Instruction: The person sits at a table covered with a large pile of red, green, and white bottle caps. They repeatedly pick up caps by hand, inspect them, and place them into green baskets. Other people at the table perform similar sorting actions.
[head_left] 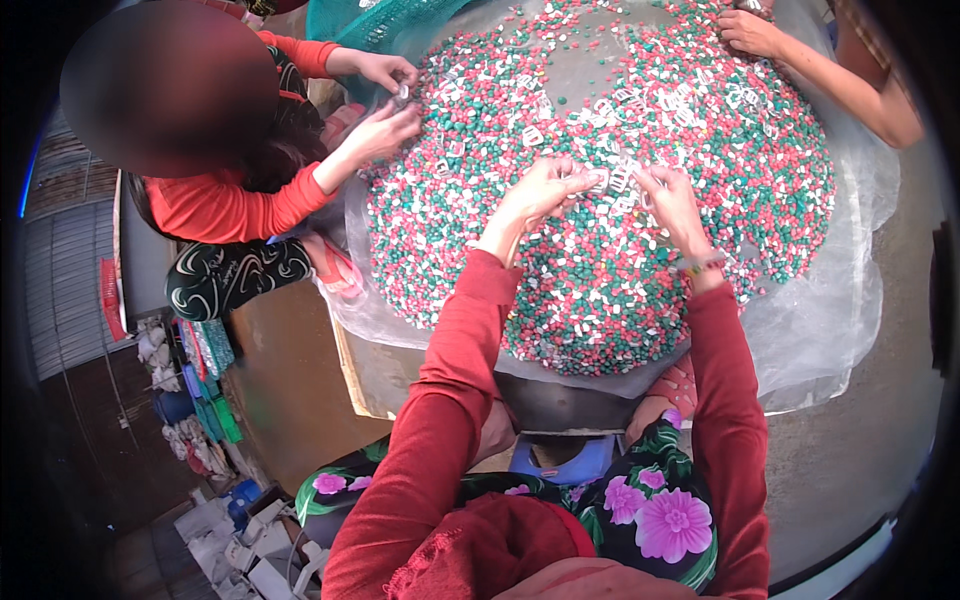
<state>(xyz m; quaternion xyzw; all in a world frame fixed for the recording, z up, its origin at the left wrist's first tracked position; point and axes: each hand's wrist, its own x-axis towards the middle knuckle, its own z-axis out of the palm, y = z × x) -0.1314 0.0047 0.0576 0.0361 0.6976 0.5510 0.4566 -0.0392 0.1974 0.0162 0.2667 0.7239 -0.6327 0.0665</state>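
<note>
A wide heap of small red, green and white pieces (590, 290) lies on a clear plastic sheet (800, 340). Over its middle, my left hand (545, 190) pinches a small white plastic piece (600, 181) between thumb and fingers. To its right, my right hand (672, 203) has its fingertips closed on another small white plastic piece (645, 200). Between the two hands several white slotted frames (620, 178) rest on the heap. More white frames (625, 103) lie scattered farther back.
At the left, a person in an orange top (235, 208) works at the heap with both hands. Another person's arm (835, 88) reaches in from the far right. A green mesh (365, 25) lies at the back left. Below me is a blue stool (565, 460).
</note>
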